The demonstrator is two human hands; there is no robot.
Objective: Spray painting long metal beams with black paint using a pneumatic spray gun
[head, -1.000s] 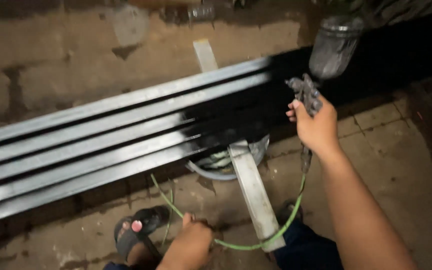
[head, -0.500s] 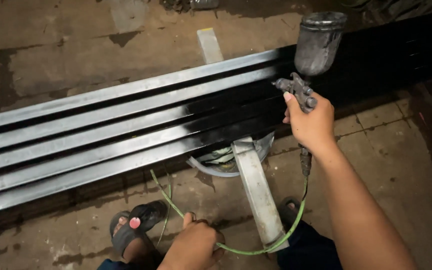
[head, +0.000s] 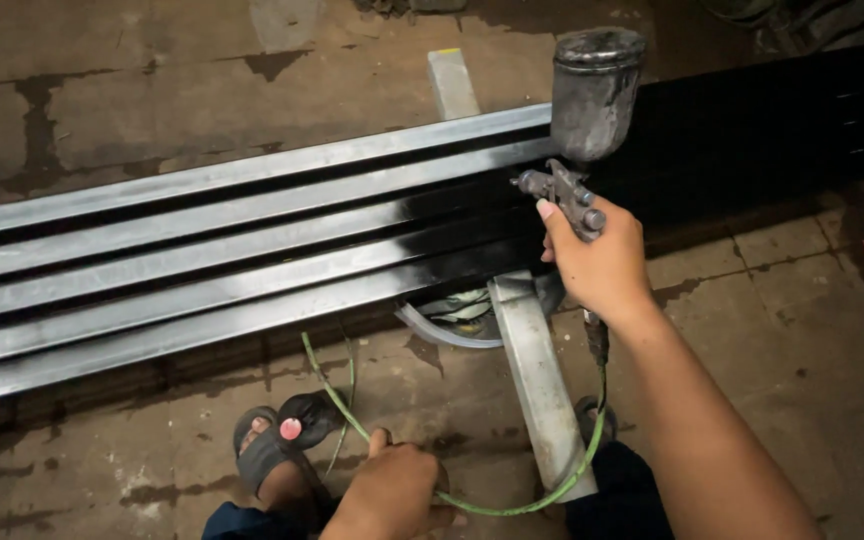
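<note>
Stained concrete floor [head: 802,330] carries long metal bars [head: 202,260], grey at one end, black near the spray gun [head: 577,130]. Her right hand [head: 597,265] has its grip clamped on the gun above the bars. Left hand [head: 397,490] pinches the green hose [head: 337,395] beside a sandal [head: 277,440].

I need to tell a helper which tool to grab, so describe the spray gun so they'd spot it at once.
Find the row of long metal bars lying across the floor. At their black-painted end, the right hand holds the spray gun: the only tool with a grey cup on top and a green hose trailing below.
</note>
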